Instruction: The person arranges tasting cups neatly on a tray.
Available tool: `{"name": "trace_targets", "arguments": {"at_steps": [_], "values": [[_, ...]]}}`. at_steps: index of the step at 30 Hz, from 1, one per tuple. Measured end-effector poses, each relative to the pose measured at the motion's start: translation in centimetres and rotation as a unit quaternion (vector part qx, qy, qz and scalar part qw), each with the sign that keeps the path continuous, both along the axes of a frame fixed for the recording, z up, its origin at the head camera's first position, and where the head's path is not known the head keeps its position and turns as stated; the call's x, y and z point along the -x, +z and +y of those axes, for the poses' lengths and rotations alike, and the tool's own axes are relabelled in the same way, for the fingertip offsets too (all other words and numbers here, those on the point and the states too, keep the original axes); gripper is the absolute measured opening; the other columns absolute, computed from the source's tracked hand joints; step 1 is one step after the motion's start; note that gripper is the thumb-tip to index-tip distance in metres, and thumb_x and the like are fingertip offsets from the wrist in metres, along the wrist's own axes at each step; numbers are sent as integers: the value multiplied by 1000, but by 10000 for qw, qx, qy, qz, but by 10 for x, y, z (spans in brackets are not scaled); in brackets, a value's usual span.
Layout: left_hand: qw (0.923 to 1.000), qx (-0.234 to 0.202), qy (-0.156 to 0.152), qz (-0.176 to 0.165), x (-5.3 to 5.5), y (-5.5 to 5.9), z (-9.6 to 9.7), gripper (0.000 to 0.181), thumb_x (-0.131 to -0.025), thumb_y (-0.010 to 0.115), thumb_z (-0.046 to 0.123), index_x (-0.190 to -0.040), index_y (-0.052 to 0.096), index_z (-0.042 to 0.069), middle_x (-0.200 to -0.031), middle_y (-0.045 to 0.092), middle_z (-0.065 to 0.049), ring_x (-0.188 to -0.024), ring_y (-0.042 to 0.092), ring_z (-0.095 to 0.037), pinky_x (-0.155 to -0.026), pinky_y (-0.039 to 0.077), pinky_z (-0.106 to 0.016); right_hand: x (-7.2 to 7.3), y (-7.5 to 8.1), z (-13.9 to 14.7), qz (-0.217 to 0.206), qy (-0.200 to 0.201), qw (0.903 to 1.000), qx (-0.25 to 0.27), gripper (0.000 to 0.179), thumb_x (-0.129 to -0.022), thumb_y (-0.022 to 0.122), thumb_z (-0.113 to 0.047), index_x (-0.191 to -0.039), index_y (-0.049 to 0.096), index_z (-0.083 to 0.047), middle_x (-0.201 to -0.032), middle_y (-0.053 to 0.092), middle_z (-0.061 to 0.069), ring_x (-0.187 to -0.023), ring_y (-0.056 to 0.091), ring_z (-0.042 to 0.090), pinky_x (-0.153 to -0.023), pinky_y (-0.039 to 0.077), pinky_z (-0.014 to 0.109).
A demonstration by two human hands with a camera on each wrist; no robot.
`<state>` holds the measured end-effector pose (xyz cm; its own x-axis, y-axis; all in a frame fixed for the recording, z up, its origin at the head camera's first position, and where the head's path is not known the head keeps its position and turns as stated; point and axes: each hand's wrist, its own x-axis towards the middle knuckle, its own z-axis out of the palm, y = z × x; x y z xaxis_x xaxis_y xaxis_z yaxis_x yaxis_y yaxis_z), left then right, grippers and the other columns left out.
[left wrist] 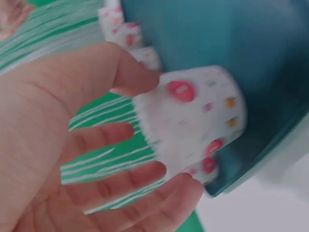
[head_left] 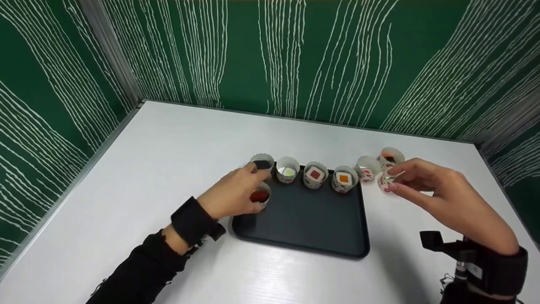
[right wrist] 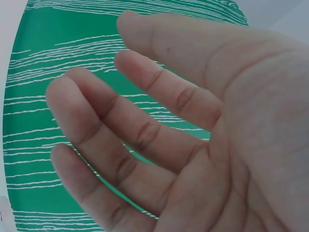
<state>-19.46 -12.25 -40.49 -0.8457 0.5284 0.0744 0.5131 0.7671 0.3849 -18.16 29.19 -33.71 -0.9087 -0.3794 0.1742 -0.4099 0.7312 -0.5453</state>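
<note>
At the left side of the black tray (head_left: 314, 219), my left hand (head_left: 230, 192) holds a patterned paper baking cup (left wrist: 198, 113) between thumb and fingers. Something dark red lies inside that cup. Behind the fingers stands another baking cup (head_left: 262, 158) with dark contents. My right hand (head_left: 438, 185) hovers right of the tray, its fingers loosely bent and holding nothing in the right wrist view. Its fingertips are close to a baking cup (head_left: 384, 184), partly hidden by them; the head view does not settle whether they touch.
Along the tray's back edge are a cup with yellow-green contents (head_left: 288, 176), a cup with a red-marked white block (head_left: 314, 180) and a cup with an orange-marked one (head_left: 342, 184). Two more cups, one nearer (head_left: 365, 163) and one farther (head_left: 394, 153), stand on the white table (head_left: 190, 139).
</note>
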Motion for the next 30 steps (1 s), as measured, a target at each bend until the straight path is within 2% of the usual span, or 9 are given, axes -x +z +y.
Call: {"name": "trace_targets", "arguments": {"at_steps": [6,9,12,17,21,30], "values": [[9979,-371,32,521,-9,19,-12,65,-84,87,19,-143,62,8,-114,63,-13,-84,59,-23,-77,55,-41,1,0,3,-27,-135,9999,-39,17,-101,76,-23,-118,74,-21,-103,79,-6,-92,72,-5,-79,50,5],[9962,-518,118,695,-12,27,-13,59,-86,84,18,-141,64,10,-111,61,-9,-83,57,-21,-76,55,-40,1,0,5,-30,-177,9998,-66,17,-101,77,-24,-118,74,-21,-101,79,-5,-91,72,-5,-78,50,5],[9942,-716,176,785,-16,32,-11,53,-89,82,18,-139,65,12,-113,63,-8,-88,61,-21,-81,57,-40,2,0,6,-51,-196,9998,-77,17,-102,76,-23,-118,74,-20,-100,78,-5,-90,71,-4,-77,50,6],[9876,-1132,70,1085,-18,36,0,48,-91,80,18,-137,66,12,-115,66,-6,-95,65,-20,-85,59,-39,2,0,9,-106,-240,9996,-119,17,-102,75,-23,-119,74,-20,-101,78,-5,-90,71,-4,-77,50,5],[9805,-1473,0,1302,-19,38,13,46,-94,81,21,-137,67,12,-117,69,-6,-94,66,-18,-84,59,-37,3,-2,8,-125,-238,9996,-122,16,-102,75,-23,-118,74,-20,-100,78,-4,-89,71,-3,-76,50,6],[9705,-2012,31,1328,-15,42,38,39,-97,79,25,-133,69,14,-118,72,-4,-101,69,-18,-87,59,-36,5,-1,11,-290,-378,9984,-294,20,-103,74,-28,-121,73,-19,-103,78,-1,-89,71,-5,-73,50,10]]}}
